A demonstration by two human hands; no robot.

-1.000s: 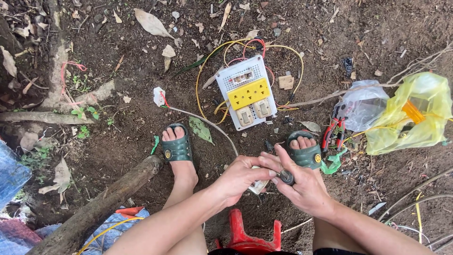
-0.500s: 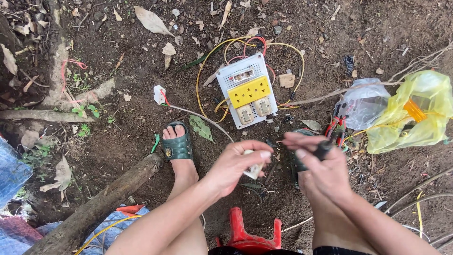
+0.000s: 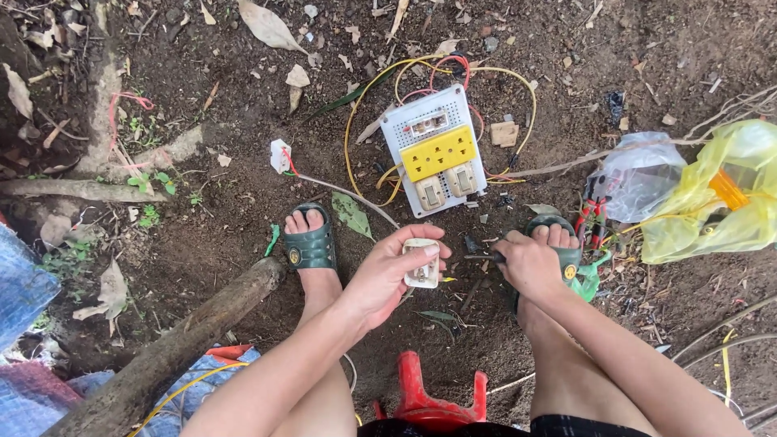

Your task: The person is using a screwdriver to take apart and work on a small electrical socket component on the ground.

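Observation:
My left hand [image 3: 388, 275] holds a small white switch block [image 3: 422, 263] between thumb and fingers, above the dirt between my feet. My right hand [image 3: 530, 263] is closed around the dark handle of a thin tool [image 3: 479, 257] whose tip points left toward the block; the tip and the block are slightly apart. On the ground ahead lies a white perforated board [image 3: 437, 150] with a yellow socket strip and two beige switches, with yellow and red wires [image 3: 356, 121] looping around it.
My feet in green sandals [image 3: 309, 243] rest on bare soil. A log [image 3: 178, 348] lies at lower left, a red stool edge [image 3: 425, 400] below. Clear and yellow plastic bags [image 3: 712, 194] and red-handled pliers [image 3: 591, 214] sit at right. A small white part [image 3: 280, 155] lies left of the board.
My hands, together a second ago, have separated. The left now holds the white block up by itself; the right has shifted sideways, gripping the thin tool and pointing it at the block.

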